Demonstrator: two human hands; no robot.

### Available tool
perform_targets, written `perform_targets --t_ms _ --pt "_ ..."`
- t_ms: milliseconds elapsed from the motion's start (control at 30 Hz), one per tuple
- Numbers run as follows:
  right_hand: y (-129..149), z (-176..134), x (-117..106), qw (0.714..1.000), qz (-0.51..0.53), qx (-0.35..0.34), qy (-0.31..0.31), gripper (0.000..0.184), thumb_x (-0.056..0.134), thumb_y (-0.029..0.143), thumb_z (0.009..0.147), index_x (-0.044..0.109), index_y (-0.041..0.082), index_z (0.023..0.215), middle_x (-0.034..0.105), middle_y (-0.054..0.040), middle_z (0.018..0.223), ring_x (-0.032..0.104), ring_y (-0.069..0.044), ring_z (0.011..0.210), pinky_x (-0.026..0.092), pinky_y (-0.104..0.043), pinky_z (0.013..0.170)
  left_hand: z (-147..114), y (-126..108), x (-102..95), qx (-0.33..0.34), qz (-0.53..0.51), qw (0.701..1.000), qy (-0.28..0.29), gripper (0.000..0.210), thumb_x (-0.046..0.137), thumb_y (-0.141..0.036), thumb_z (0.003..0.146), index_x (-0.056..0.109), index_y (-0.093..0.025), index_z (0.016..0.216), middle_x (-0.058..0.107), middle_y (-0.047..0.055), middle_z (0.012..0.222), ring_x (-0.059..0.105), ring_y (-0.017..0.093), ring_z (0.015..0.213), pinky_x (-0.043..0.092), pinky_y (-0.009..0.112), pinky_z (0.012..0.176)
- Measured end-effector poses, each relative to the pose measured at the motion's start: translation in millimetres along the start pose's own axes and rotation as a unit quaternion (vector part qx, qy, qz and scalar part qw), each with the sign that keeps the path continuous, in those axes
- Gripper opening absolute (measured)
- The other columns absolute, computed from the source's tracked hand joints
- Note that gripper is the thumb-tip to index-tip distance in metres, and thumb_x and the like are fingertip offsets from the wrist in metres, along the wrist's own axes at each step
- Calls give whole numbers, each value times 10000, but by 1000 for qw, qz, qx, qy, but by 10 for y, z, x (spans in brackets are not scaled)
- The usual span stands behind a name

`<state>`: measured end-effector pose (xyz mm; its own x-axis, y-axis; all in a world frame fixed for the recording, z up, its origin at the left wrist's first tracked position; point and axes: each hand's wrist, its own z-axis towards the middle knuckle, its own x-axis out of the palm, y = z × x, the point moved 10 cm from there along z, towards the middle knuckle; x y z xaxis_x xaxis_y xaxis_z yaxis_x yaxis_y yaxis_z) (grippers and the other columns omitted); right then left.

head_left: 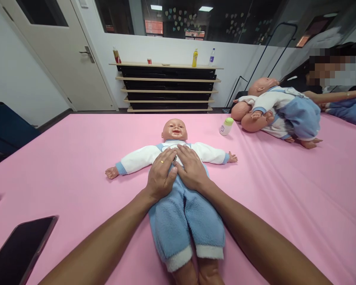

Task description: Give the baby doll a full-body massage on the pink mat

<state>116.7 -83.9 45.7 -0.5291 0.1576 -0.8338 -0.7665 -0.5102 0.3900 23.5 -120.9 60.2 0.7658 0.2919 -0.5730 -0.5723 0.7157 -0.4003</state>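
Pressing: both hands flat on the chest of a baby doll (178, 186) lying face up on the pink table (62, 158).
Left hand: left hand (161, 174) palm down on the doll's chest and belly, fingers spread a little and laid flat, gripping nothing; gold ring (162, 161) on one finger.
Right hand: right hand (190, 168) palm down just right of the left one, fingers together and flat, gripping nothing; the two hands touch at the middle of the chest.
Doll: centre of the table, head far, legs near, arms stretched out left and right; white sleeves with blue cuffs, blue fleece trousers (184, 221) with white cuffs; bare feet cut off at the near edge.
Bottle: small white baby bottle with green cap (226, 126), tilted on the table, far right of the doll's head, apart from it.
Second doll: another baby doll (280, 111) in the same white and blue clothes, far right on the table, lying on its side.
Other person: at the far right edge, an arm (338, 95) reaching towards the second doll; face blurred.
Phone: dark phone (19, 249) lying flat, near left corner of the table, well apart from the hands.
Background: stacked black shelves with wood tops (167, 89) against the far wall, bottles and a red cup on top; white door (62, 55) far left.
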Motion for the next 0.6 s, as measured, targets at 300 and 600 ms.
perform_targets --t_ms 300,600 --pt "-310 -81 -28 992 18 91 -89 536 354 247 934 384 47 1430 381 -161 1477 337 -250 1389 268 -467 1173 42 97 267 -29 47 988 143 459 272 -348 994 461 -252 1401 439 9 1462 273 201 1425 174 479 1197" --pt "112 -207 -317 981 47 -78 -174 363 455 212 900 593 112 1221 562 -139 1313 470 -233 1284 357 -446 1133 13 396 270 -168 74 977 110 491 235 -400 1008 370 -247 1455 285 28 1547 180 204 1457 144 495 1193"
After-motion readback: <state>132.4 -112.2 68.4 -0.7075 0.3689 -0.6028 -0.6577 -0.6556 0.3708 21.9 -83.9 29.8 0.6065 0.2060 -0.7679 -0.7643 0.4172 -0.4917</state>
